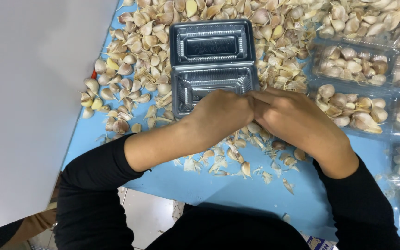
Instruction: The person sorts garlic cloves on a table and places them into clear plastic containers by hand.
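Head view, looking down on a light blue tabletop [237,190]. The left hand [221,113] and right hand [288,115] meet knuckle to knuckle at the near edge of an open, clear hinged plastic clamshell tray [211,60]. Both hands are curled inward with fingers tucked under; whatever lies between them is hidden, so the grip cannot be told, though they appear closed over garlic cloves. The tray's lower compartment sits just beyond the left hand's fingers and looks empty; its upper half lies flat, opened away from the person.

A loose heap of unpeeled garlic cloves [140,55] surrounds the tray on its left, far and right sides. Scattered cloves and papery skins [228,162] lie just below the hands. Closed clear packs filled with garlic cloves [350,62] stand in rows at the right edge. Both forearms wear pushed-up black sleeves [93,185]. A white panel [28,92] covers the left of the view.
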